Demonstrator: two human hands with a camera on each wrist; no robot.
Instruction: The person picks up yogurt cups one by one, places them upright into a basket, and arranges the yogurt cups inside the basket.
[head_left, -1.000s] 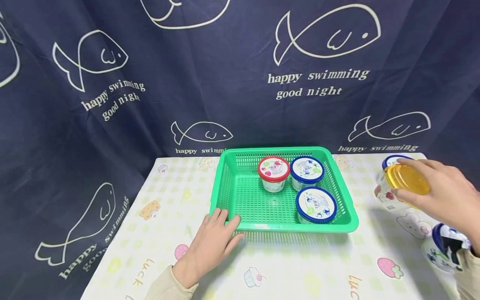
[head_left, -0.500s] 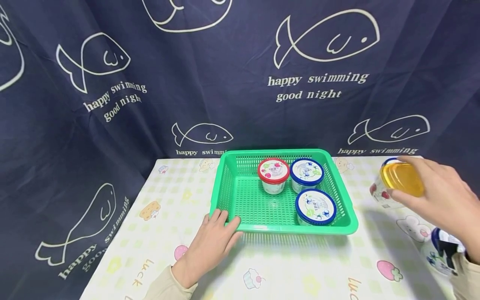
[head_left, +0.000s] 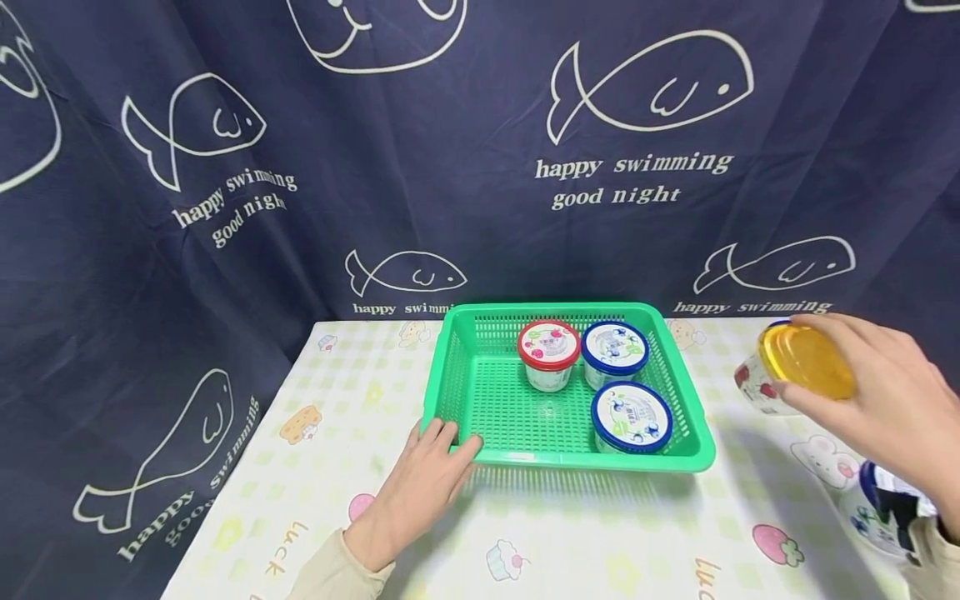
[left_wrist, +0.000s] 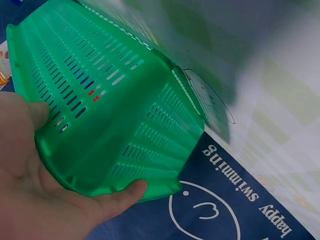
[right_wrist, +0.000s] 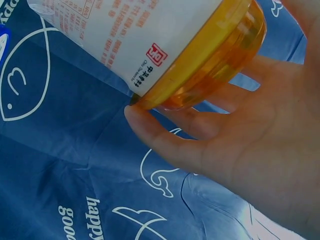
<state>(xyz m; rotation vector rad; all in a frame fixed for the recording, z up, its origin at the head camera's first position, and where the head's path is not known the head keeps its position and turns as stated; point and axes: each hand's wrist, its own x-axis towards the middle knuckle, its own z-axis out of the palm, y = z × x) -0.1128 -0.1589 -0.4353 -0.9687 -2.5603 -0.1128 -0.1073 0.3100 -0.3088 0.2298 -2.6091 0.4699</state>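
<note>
At the table's right side my right hand (head_left: pixel 885 383) grips a cup with a clear amber lid (head_left: pixel 806 362) and red fruit print. The cup is tilted and off the table; in the right wrist view its white wall with red print (right_wrist: pixel 125 40) faces the camera. My left hand (head_left: pixel 420 492) holds the front left corner of a green plastic basket (head_left: pixel 592 458), fingers over the rim; the left wrist view shows thumb and finger along the corner. Inside the basket stand a red-lidded cup (head_left: pixel 549 346) and two blue-lidded cups (head_left: pixel 615 346), towards its right half.
Another blue-lidded cup (head_left: pixel 870 508) stands by my right wrist, partly hidden. Behind the held cup a blue lid edge (head_left: pixel 780 323) peeks out, the rest covered. The patterned tablecloth (head_left: pixel 337 433) meets a dark blue fish-print curtain (head_left: pixel 480 167) at the back.
My right hand has moved slightly left with the amber-lidded cup, covering more of the blue-lidded cup behind. The head view has shifted a little; the left hand keeps its hold on the basket.
</note>
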